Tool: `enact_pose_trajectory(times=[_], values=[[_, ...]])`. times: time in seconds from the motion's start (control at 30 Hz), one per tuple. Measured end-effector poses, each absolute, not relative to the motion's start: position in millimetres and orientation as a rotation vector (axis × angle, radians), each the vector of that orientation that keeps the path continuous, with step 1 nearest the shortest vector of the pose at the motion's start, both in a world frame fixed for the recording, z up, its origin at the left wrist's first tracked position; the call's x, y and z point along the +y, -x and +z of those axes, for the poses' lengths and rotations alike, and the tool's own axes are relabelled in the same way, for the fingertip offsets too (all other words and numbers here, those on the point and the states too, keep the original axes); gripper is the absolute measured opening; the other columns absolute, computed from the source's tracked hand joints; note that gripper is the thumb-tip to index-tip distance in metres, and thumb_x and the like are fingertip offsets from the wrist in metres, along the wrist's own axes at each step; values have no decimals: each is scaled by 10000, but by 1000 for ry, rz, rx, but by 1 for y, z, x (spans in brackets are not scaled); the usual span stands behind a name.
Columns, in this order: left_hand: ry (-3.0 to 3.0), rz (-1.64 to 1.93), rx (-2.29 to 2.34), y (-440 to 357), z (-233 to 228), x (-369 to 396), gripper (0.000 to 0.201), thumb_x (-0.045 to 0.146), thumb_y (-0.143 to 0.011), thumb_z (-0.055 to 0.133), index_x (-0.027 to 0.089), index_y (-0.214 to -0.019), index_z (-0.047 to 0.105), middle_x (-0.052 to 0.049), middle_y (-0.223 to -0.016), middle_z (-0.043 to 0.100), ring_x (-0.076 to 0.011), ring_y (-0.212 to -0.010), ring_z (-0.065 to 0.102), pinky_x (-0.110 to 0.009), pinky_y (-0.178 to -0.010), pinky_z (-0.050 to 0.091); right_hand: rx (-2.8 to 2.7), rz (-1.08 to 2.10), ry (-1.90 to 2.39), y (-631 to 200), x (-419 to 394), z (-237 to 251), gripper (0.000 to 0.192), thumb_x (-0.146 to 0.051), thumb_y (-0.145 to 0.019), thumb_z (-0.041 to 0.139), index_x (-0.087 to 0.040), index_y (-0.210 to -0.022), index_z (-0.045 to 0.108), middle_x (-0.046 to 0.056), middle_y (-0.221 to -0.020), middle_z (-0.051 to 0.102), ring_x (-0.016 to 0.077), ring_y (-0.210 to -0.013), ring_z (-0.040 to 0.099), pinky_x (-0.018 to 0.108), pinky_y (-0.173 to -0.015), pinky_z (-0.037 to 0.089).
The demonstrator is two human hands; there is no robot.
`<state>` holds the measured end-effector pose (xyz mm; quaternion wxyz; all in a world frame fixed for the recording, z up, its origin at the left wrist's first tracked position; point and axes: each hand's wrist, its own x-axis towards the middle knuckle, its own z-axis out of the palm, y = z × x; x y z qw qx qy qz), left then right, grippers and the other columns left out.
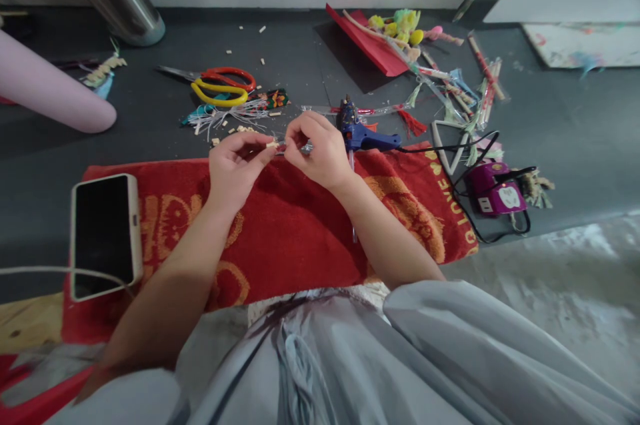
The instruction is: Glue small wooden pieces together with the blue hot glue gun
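Observation:
My left hand (237,165) is closed in a pinch on a small pale piece (272,144) above the far edge of the red towel (300,231). Close beside it, my right hand (320,148) has its thumb and forefinger pressed together; what lies between them is too small to make out. Several loose pale pieces (245,129) are scattered just beyond my left hand. A blue glue gun (370,138) rests right of my right hand, its clear glue stick pointing toward me. Bundled white strings (225,119) with a patterned fabric end lie behind the pieces.
Scissors (220,86) with red and yellow handles lie at the back left. A phone or tablet (104,235) rests on the towel's left side. Wrapped sticks and tassels (450,88), red paper (367,41) and a purple power socket (497,190) with a black cord occupy the right.

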<state>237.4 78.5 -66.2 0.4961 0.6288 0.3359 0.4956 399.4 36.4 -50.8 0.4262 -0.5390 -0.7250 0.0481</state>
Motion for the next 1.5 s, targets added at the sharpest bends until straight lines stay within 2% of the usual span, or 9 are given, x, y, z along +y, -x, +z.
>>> enact_pose_trajectory(times=[0.23,0.33,0.47,0.6,0.73,0.87,0.97,1.27,1.5], values=[[-1507,1199,854,-238,-66,78,167,309,-727,771,215,-856,725,-8,-865,714,-117,-736,658,-278,-721,563,-1547,189,1600,-408,45,-59,94,-184,-913,475,-196,-846,539,39,-869,640,154,-825,583,306,-795,460],[-1495,1221,862,-238,-68,80,168,310,-727,774,214,-857,726,-4,-867,710,-108,-716,655,-265,-700,558,-1520,241,1721,-408,46,-60,76,-195,-887,550,-191,-812,549,34,-833,646,157,-801,584,301,-776,441],[-1464,1220,888,-238,-70,81,212,355,-734,773,216,-885,722,2,-854,702,-94,-679,648,-248,-671,555,-1487,241,1809,-407,44,-56,175,-275,-891,573,-196,-749,510,14,-752,608,146,-734,554,290,-730,414],[-1425,1213,905,-239,-69,80,297,415,-706,793,208,-903,712,-11,-879,710,-101,-710,660,-232,-660,559,-1523,231,1739,-405,42,-54,172,-252,-900,529,-205,-743,477,0,-721,579,129,-690,525,276,-689,405],[-1430,1203,919,-239,-70,81,341,471,-689,793,202,-881,710,-9,-832,705,-90,-649,643,-226,-629,559,-1626,243,1573,-401,38,-51,144,-235,-897,515,-210,-763,469,3,-740,572,128,-696,524,277,-691,434],[-1438,1155,931,-239,-72,82,309,464,-734,756,211,-909,724,-20,-851,718,-116,-698,669,-259,-667,576,-1725,302,1415,-397,32,-47,42,-238,-911,499,-204,-924,520,20,-830,610,133,-757,565,296,-755,495],[-1439,1143,906,-239,-71,81,273,436,-756,741,217,-919,736,-30,-904,735,-144,-792,695,-295,-753,589,-1813,292,1314,-396,31,-46,119,-264,-922,500,-195,-1007,546,43,-886,635,144,-820,591,314,-798,516],[-1402,1174,859,-239,-68,78,261,407,-728,768,231,-919,751,-29,-926,751,-147,-793,702,-309,-758,603,-1829,252,1273,-397,34,-52,148,-299,-956,493,-192,-1004,584,47,-877,642,140,-800,594,299,-747,516],[-1494,1228,819,-238,-67,78,282,401,-701,795,238,-923,733,-21,-924,734,-147,-837,696,-299,-778,595,-1739,248,1311,-396,35,-53,174,-345,-944,538,-195,-930,625,40,-837,659,138,-763,593,293,-731,513]])
